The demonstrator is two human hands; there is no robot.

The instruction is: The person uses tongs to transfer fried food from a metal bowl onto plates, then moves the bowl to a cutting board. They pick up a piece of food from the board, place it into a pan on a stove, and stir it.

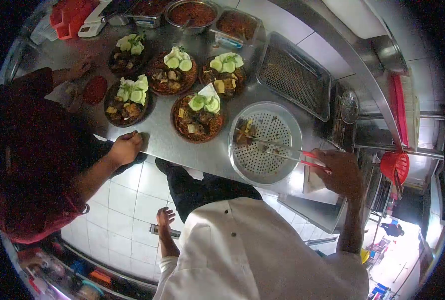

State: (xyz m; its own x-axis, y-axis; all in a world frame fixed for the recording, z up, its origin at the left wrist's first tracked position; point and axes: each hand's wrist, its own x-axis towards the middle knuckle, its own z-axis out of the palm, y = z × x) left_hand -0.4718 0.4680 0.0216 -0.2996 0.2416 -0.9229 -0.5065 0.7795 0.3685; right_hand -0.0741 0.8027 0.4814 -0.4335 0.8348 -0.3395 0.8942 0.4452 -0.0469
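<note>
My right hand [340, 172] is closed around the red handles of a pair of metal tongs [281, 148]. The tongs reach over a round perforated metal colander [277, 122], their tips by a few browned pieces of food [242, 136] at its left side. My left hand [166, 218] hangs low beside my body with fingers apart, holding nothing. Left of the colander stands a plate [198, 137] of meat, cucumber slices and cabbage over red sauce. Several similar plates [173, 90] are grouped behind it and to its left.
A co-worker in maroon stands at the left, one closed hand [127, 148] at the counter edge [170, 156]. At the back are a bowl of red sauce [191, 14], sauce-filled trays [238, 25] and a wire-rack tray [295, 75]. A red basket [395, 166] hangs at the right.
</note>
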